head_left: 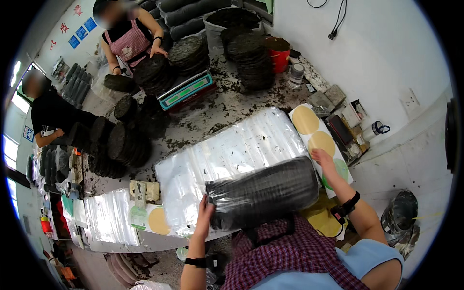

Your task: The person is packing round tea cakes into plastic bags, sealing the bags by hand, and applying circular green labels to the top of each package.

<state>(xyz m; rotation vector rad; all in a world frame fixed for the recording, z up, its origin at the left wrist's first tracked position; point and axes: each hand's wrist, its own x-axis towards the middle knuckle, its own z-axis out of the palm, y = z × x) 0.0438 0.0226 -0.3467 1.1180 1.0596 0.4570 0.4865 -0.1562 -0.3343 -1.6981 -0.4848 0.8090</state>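
A long clear plastic bag packed with dark, round, seaweed-like sheets (263, 193) lies on its side in front of me, at the near edge of the table. My left hand (205, 212) grips its left end. Past its right end, my right hand (325, 163) is over a sheet of round labels (305, 119), fingers stretched out and apart; it holds nothing that I can see. The labels are tan and green. Beneath and behind the bag spreads a layer of flat clear plastic bags (232, 145).
Stacks of dark round sheets (249, 60) stand across the table. Behind a scale (186, 91), a co-worker (130, 38) handles sheets; another person (55, 106) stands at left. A red bucket (279, 55), a jar (296, 76) and stone blocks (321, 103) line the right wall.
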